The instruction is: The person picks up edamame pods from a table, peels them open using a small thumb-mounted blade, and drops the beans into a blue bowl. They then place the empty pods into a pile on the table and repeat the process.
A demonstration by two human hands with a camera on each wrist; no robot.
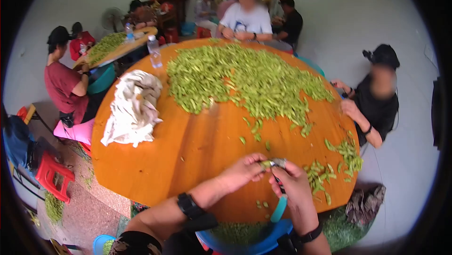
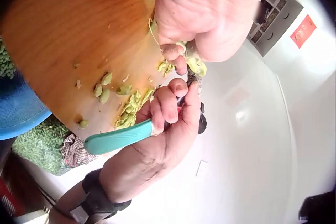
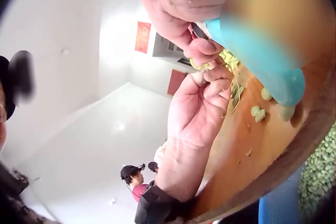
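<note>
My left hand (image 1: pixel 246 169) pinches a green bean pod (image 2: pixel 197 66) between thumb and fingers, just above the table near its front edge. My right hand (image 1: pixel 295 185) grips a tool with a teal handle (image 2: pixel 118 139) and a dark front part; its tip is hidden by the fingers. The fingertips of both hands meet at the pod. Below the hands, a few shelled green beans (image 2: pixel 105 96) lie on the wood. Loose pods (image 1: pixel 320 175) are spread to the right of my right hand.
A big heap of green pods (image 1: pixel 254 78) covers the far half of the round table (image 1: pixel 160 170). White cloth (image 1: pixel 134 109) and a water bottle (image 1: pixel 154 51) stand at left. A blue basin (image 1: pixel 282 230) of beans sits below the front edge. Several people sit around.
</note>
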